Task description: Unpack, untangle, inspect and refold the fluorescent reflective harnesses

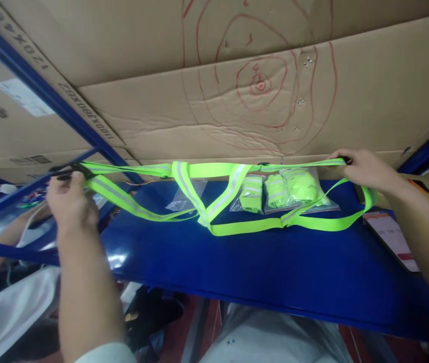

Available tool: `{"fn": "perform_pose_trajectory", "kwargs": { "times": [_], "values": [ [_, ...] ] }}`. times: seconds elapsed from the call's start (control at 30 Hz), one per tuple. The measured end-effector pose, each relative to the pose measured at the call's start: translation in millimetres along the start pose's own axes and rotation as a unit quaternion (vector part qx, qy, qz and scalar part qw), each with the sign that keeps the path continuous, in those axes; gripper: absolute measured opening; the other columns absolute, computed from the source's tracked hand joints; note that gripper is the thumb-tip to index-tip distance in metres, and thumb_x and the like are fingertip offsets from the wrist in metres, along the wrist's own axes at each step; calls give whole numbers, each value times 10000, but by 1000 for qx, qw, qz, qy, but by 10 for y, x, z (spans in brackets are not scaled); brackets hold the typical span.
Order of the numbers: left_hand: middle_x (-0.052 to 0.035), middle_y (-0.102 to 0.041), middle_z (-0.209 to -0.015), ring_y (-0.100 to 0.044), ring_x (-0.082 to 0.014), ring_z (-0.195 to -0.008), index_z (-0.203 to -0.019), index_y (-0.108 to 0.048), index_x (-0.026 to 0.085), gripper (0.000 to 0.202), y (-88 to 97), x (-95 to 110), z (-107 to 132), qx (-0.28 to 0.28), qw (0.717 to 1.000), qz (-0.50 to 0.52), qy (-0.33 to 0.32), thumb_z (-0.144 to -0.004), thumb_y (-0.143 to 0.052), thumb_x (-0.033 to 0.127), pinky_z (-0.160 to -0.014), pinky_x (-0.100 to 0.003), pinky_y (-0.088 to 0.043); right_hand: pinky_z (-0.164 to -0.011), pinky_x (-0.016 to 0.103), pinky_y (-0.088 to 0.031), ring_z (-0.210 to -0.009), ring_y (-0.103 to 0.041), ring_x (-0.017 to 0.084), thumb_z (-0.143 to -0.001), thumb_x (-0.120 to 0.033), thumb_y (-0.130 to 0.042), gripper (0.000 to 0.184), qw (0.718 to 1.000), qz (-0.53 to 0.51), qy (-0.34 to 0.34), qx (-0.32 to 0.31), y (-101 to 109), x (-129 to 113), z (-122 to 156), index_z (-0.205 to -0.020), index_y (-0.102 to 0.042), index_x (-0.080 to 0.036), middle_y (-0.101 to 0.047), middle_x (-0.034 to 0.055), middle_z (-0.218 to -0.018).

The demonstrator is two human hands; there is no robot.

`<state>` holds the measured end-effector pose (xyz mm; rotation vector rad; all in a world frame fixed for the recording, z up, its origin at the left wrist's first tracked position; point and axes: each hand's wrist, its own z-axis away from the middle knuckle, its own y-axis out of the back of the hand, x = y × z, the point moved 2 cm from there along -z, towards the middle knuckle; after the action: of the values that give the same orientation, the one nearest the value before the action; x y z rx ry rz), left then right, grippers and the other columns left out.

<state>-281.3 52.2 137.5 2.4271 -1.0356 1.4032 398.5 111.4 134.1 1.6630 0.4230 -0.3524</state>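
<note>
Reflective harness (205, 218), yellow-green with silver stripes, was stretched out lengthwise between the two hands over the blue desk (237, 267). Its upper straps ran nearly taut, while the lower ones sagged in loops; whether those touched the desk could not be told. The left hand (73, 201) was closed around the dark fittings (81, 170) at one end, and the right hand (365, 167) had its fingers pinched together on the upper strap near the other.

Judging by how things lay, the opening-out was done: the straps looked mostly spread and sorted, with a twist or overlap perhaps left at the lower joins. This piece was neither rolled nor bagged. Behind it, three compact yellow-green bundles (252, 194) sat already in clear bags, and a flat clear bag (187, 195), seemingly unfilled, lay to their left. A phone (391, 239) rested beneath the right forearm.
</note>
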Motion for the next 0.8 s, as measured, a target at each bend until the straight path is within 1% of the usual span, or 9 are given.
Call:
{"fn": "perform_pose_trajectory", "kwargs": {
  "times": [0.07,0.17,0.27,0.3,0.4,0.47,0.6,0.7,0.8],
  "values": [
    [26,-603,-866,-569,-106,-784,-872,-562,149,572,30,22,78,16,999,50,5,-512,-968,329,-692,-231,-450,-713,345,-400,-747,-598,209,-813,-138,-560,372,1000,0,-24,16,89,-10,35,-1122,-761,-190,-753,103,-943],
    [31,-609,-829,-537,-94,-739,-822,-594,148,696,66,81,174,-50,996,78,8,-376,-1037,445,-680,-224,-432,-699,365,-377,-703,-561,191,-853,-141,-580,346,998,14,-51,42,253,7,44,-1139,-765,-200,-735,99,-873],
    [47,-568,-725,-485,-85,-691,-731,-578,159,695,119,149,214,-105,990,97,-3,-374,-1048,525,-739,-240,-472,-695,387,-379,-731,-580,185,-917,-235,-652,260,992,18,-92,79,436,77,-14,-1146,-775,-219,-748,110,-901],
    [55,-531,-672,-454,-79,-659,-707,-558,161,703,141,167,214,-107,989,98,-5,-377,-1046,544,-707,-228,-457,-701,395,-383,-781,-604,188,-934,-264,-664,259,991,16,-89,101,492,105,-43,-1163,-778,-225,-760,122,-970],
    [81,-408,-579,-337,-54,-569,-699,-504,166,744,191,203,206,-106,989,100,8,-388,-1036,583,-553,-192,-314,-721,425,-390,-1010,-635,210,-964,-376,-684,342,980,12,-25,199,618,188,-124,-1266,-766,-238,-723,166,-1279],
    [91,-365,-564,-300,-44,-532,-705,-479,171,737,206,214,207,-122,988,96,19,-424,-1030,572,-503,-203,-254,-696,439,-390,-1036,-638,218,-953,-448,-703,442,973,-6,-31,229,647,272,-169,-1348,-733,-252,-697,195,-1333],
    [101,-399,-533,-336,-47,-448,-736,-494,184,669,221,215,219,-134,987,87,26,-485,-1023,508,-409,-214,-268,-663,446,-396,-891,-657,199,-931,-430,-740,495,974,-40,-131,180,642,466,-284,-1401,-694,-280,-749,202,-1159],
    [92,-535,-597,-438,-49,-420,-820,-566,166,663,214,229,223,-117,988,103,14,-472,-1034,482,-367,-198,-335,-681,450,-401,-884,-655,200,-934,-406,-745,406,983,-20,-144,115,654,549,-390,-1315,-745,-266,-761,189,-1118],
    [52,-672,-726,-582,-90,-442,-904,-627,149,668,183,254,245,-124,987,103,5,-501,-1025,502,-361,-215,-431,-678,449,-397,-876,-641,213,-924,-411,-753,400,981,18,-162,101,672,532,-418,-1296,-754,-263,-761,196,-1120]
  ]
}}
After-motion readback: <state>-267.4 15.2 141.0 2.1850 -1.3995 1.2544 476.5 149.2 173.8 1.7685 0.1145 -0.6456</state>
